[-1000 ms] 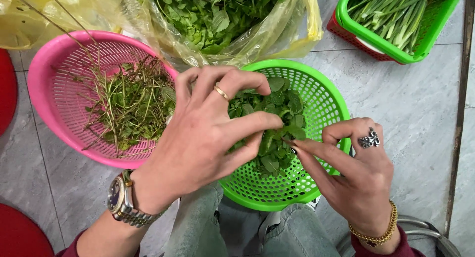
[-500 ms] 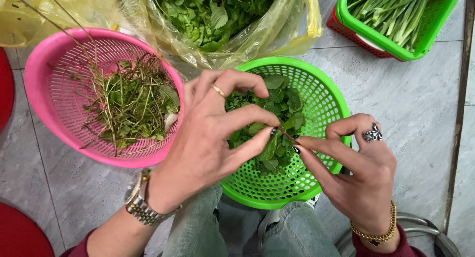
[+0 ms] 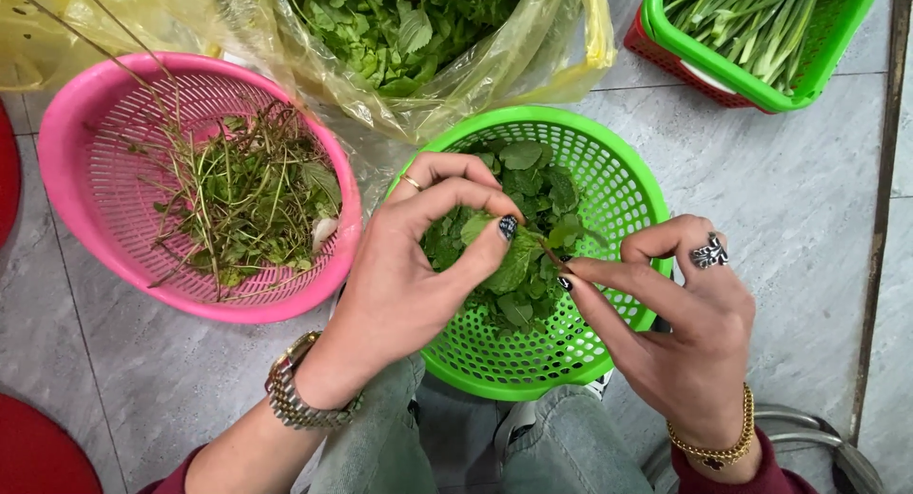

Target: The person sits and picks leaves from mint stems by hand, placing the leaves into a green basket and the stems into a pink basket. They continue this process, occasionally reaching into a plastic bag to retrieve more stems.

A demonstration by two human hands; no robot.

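Over the round green basket (image 3: 618, 161) of picked leaves, both hands work on one herb sprig (image 3: 533, 251). My left hand (image 3: 418, 275), with a gold ring and a wristwatch, pinches the sprig's leafy top between thumb and fingers. My right hand (image 3: 675, 323), wearing a silver ring and a gold bracelet, grips the thin stem with its fingertips. Loose green leaves (image 3: 533, 180) lie in the basket below the hands.
A pink basket (image 3: 86, 142) of bare stems and scraps sits to the left. Behind it, a yellow plastic bag (image 3: 533, 66) holds fresh herbs. A green crate (image 3: 808, 66) of long green stalks stands at the upper right on a red crate. My jeans-clad knees lie under the green basket on grey tile.
My left hand has drawn back toward me and closed its fingers on the sprig. The view has shifted a little, so both baskets sit lower in the frame.
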